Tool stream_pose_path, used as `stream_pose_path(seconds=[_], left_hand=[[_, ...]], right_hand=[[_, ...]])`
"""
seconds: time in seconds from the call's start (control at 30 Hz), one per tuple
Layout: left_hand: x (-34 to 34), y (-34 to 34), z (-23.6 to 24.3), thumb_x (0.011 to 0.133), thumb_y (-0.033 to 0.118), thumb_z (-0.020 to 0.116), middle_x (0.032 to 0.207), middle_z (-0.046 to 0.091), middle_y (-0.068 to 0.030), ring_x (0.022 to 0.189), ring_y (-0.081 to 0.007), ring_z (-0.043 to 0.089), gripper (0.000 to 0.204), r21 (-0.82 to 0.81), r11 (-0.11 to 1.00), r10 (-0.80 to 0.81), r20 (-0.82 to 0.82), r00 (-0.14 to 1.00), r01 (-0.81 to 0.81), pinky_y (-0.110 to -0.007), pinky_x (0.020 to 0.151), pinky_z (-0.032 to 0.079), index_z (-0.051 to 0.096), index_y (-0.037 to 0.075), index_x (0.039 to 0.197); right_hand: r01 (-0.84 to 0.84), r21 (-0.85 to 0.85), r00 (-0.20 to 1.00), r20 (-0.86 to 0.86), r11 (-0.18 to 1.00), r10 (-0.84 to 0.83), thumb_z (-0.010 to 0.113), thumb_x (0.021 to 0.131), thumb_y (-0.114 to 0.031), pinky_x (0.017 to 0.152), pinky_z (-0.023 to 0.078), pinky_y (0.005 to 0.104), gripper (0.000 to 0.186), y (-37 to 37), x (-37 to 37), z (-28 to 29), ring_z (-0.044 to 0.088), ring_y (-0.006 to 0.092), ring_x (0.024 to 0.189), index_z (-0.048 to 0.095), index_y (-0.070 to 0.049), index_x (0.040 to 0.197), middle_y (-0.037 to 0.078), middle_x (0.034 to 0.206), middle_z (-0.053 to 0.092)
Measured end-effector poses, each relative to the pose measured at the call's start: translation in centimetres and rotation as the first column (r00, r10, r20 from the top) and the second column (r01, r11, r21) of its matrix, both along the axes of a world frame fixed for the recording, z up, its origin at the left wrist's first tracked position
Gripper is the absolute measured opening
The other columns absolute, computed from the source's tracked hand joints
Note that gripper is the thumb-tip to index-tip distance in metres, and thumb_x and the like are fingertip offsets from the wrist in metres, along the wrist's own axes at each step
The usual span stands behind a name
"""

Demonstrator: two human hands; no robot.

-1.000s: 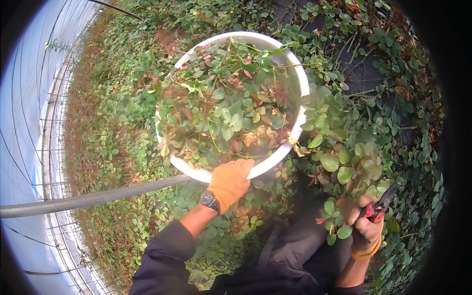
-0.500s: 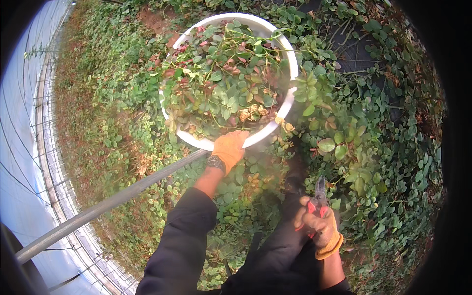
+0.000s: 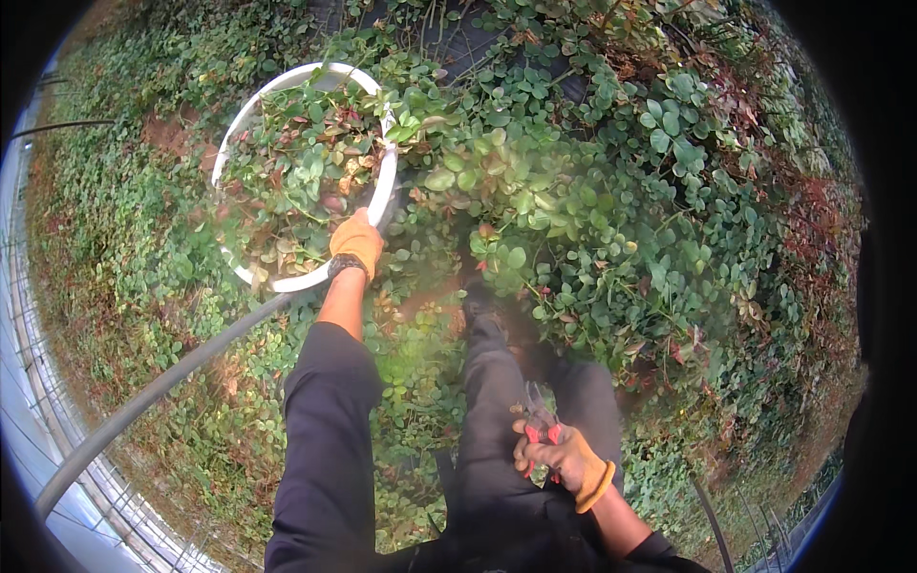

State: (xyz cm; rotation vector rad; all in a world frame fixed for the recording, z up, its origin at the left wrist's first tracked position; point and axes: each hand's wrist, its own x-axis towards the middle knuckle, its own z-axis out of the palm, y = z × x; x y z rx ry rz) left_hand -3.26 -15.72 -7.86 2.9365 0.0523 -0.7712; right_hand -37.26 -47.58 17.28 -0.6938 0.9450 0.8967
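Note:
A white round tub [image 3: 387,167] filled with cut leafy stems [image 3: 291,172], green, reddish and dried tan, is at upper left. My left hand [image 3: 355,239], in an orange glove with a dark watch at the wrist, grips the tub's near right rim. Low in the picture, my right hand [image 3: 568,458], in a worn orange glove, holds red-handled pruning shears [image 3: 541,420], blades pointing up, over my dark trousers [image 3: 492,401]. Dense leafy plants [image 3: 621,220] surround the tub and my legs.
A grey pole [image 3: 162,392] runs from the lower left toward the tub. Plastic greenhouse sheeting with metal framework [image 3: 33,392] curves along the left edge. Dark ground sheet [image 3: 554,67] shows through the foliage at the top, and bare soil [image 3: 172,134] at upper left.
The tub and my left hand have moved up and left in the view. My right hand with the shears has moved leftward from the right side, and more of my legs shows.

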Motion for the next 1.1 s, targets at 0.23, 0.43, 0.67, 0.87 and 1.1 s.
stream_pose_path(seconds=[0.23, 0.43, 0.67, 0.87, 1.1], left_hand=[[-6.3, -7.9, 0.4, 0.094, 0.018, 0.067, 0.104, 0.078, -0.0228, 0.104, -0.0457, 0.075, 0.021, 0.074, 0.993, -0.093, 0.019, 0.996, 0.091, -0.055, 0.090, 0.058, 0.071, 0.011, 0.114], [-16.1, -15.5, -0.2, 0.095, 0.019, 0.065, 0.112, 0.078, -0.0226, 0.110, -0.0457, 0.074, 0.027, 0.122, 0.990, -0.069, 0.002, 0.998, 0.069, -0.054, 0.095, 0.057, 0.068, 0.010, 0.121], [-33.1, -23.5, -3.0, 0.094, 0.017, 0.060, 0.114, 0.078, -0.0235, 0.110, -0.0455, 0.074, 0.037, -0.041, 0.976, 0.214, -0.047, 0.976, -0.216, -0.054, 0.095, 0.056, 0.069, 0.012, 0.130], [-47.2, -29.7, 0.2, 0.095, 0.014, 0.059, 0.112, 0.079, -0.0191, 0.106, -0.0428, 0.075, 0.042, 0.026, 0.980, 0.199, -0.159, 0.967, -0.197, -0.052, 0.093, 0.056, 0.068, 0.018, 0.136], [-54.7, -34.5, 2.1, 0.095, 0.011, 0.061, 0.113, 0.079, -0.0189, 0.106, -0.0434, 0.075, 0.044, -0.023, 0.979, 0.186, -0.282, 0.941, -0.201, -0.052, 0.091, 0.057, 0.066, 0.019, 0.138]], right_hand=[[0.092, 0.069, 0.994, 0.058, 0.993, -0.096, 0.069, 0.097, -0.001, 0.089, 0.056, 0.0348, 0.048, -4.8, -7.4, 0.4, 0.070, 0.0208, 0.092, 0.056, 0.010, 0.142, 0.011, 0.099, 0.072], [0.043, 0.147, 0.983, 0.168, 0.988, -0.068, 0.072, 0.100, -0.009, 0.089, 0.056, 0.0338, 0.056, -11.5, -16.0, 0.1, 0.069, 0.0181, 0.094, 0.055, 0.010, 0.150, 0.008, 0.103, 0.071], [0.180, 0.037, 0.972, 0.144, 0.983, -0.184, 0.068, 0.097, -0.003, 0.086, 0.058, 0.0347, 0.047, -23.9, -26.1, 1.4, 0.071, 0.0202, 0.092, 0.057, 0.010, 0.142, 0.011, 0.098, 0.073], [0.355, -0.185, 0.934, 0.040, 0.916, -0.354, 0.069, 0.095, -0.002, 0.085, 0.057, 0.0345, 0.049, -28.7, -32.9, 1.5, 0.071, 0.0197, 0.089, 0.057, 0.011, 0.142, 0.011, 0.097, 0.073], [0.436, -0.142, 0.893, -0.050, 0.888, -0.447, 0.070, 0.097, -0.001, 0.089, 0.055, 0.0343, 0.047, -28.2, -36.7, 2.1, 0.070, 0.0200, 0.090, 0.057, 0.010, 0.141, 0.010, 0.095, 0.072]])
